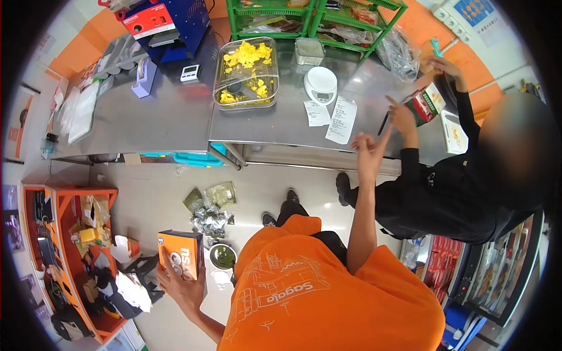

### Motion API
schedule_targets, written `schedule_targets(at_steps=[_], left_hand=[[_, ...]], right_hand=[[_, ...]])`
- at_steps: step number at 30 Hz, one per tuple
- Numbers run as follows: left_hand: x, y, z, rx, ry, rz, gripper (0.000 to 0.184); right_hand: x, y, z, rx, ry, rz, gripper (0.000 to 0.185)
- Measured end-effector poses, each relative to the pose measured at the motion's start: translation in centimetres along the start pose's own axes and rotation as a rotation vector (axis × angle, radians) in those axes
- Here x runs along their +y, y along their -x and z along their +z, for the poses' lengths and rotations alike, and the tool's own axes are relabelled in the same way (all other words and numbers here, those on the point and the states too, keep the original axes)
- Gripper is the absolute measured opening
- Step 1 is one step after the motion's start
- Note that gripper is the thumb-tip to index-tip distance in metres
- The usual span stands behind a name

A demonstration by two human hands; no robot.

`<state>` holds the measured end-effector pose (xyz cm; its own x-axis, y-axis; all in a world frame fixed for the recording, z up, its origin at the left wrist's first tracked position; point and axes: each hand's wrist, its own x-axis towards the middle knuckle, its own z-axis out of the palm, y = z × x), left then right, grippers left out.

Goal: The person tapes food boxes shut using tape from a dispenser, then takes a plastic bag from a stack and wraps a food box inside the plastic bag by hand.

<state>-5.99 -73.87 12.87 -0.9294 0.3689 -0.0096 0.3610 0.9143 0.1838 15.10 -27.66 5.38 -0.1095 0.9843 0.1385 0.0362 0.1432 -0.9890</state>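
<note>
My left hand [184,288] is wrapped round an orange box [180,253] with white lettering, held low on the left over the floor. Just beside that box is a round bowl [222,256] with dark green contents. My right hand [370,155] reaches out at the metal table's front edge, with the index finger stretched out and nothing in its grasp. Near it on the table are a long printed receipt [341,121], a shorter receipt [317,113] and a dark pen [383,124]. A white kitchen scale [321,85] stands behind the receipts.
A co-worker in black [456,199] stands at the right, one hand [403,120] close to mine. On the metal table [170,120] are a clear tub of yellow pieces [246,73] and a green-and-red packet [425,105]. Plastic bags [211,213] lie low on the left, near an orange shelf [70,251].
</note>
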Motion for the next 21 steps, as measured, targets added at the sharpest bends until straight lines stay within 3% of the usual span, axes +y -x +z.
schedule_targets(at_steps=[2,5,8,10,15,17,21], left_hand=[[0.2,-2.6,-0.5,-0.021,-0.017,0.051,0.113],[0.9,-6.6,-0.6,-0.011,-0.030,0.137,0.114],[2.0,-10.3,-0.3,-0.017,0.069,0.247,0.111],[2.2,-12.5,0.0,0.013,0.105,0.262,0.109],[4.0,-16.4,-2.0,-0.033,0.071,0.174,0.104],[3.8,-18.1,-2.0,-0.006,0.043,0.132,0.106],[3.8,-20.3,-2.6,-0.055,-0.040,0.048,0.110]], right_hand=[[-1.7,-1.1,0.3,0.115,0.027,0.009,0.091],[-3.1,-2.1,1.0,0.193,-0.020,-0.025,0.085],[-0.1,-3.5,0.9,0.190,-0.021,-0.108,0.075],[1.4,-4.1,3.1,0.202,0.032,-0.054,0.047],[1.5,-2.0,14.7,-0.148,-0.026,0.065,0.026],[2.0,-0.6,20.6,-0.329,-0.116,0.022,0.024],[-0.9,2.2,29.4,-0.802,0.080,-0.177,0.019]])
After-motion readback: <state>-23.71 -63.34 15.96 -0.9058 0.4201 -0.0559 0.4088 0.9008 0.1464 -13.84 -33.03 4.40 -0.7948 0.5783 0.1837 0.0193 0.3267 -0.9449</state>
